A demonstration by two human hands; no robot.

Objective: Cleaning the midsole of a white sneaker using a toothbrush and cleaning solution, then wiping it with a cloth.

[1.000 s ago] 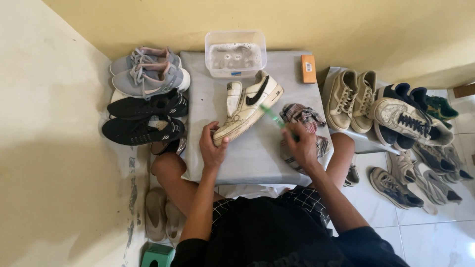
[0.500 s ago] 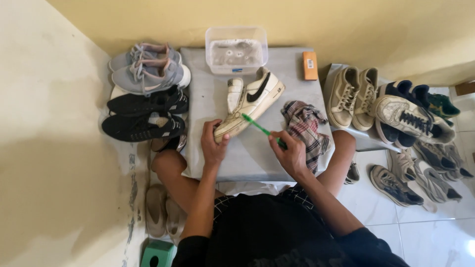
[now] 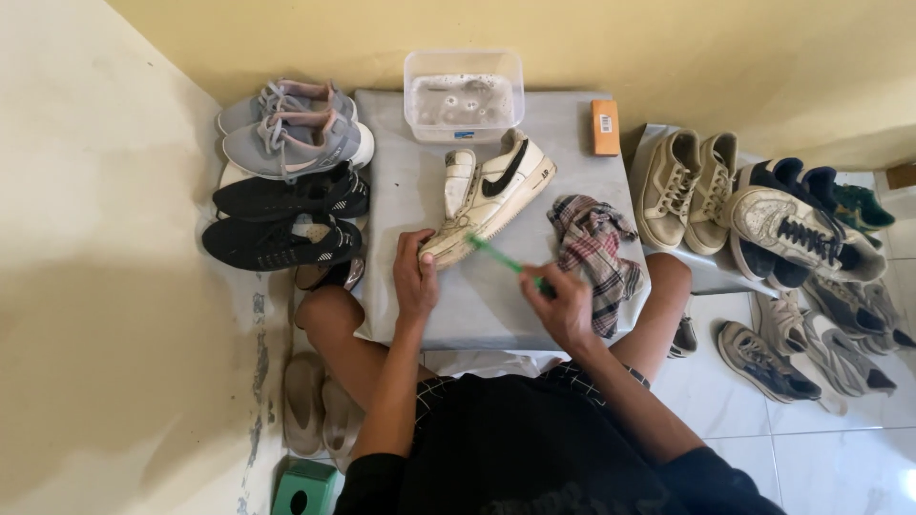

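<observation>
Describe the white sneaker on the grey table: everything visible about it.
The white sneaker is a low-top with a black curved side mark and a thick off-white sole, looking like scuffed, dirty leather. It lies tilted on the grey table, toe toward the person, heel near the clear plastic tub. The left hand grips its toe; the green toothbrush in the right hand meets the sole edge there.

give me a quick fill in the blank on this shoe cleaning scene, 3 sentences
1. The right hand holds a ____ toothbrush.
2. The left hand grips the toe of the white ____.
3. The plaid cloth lies to the ____ of that shoe in the picture.

Missing words: green; sneaker; right
</observation>
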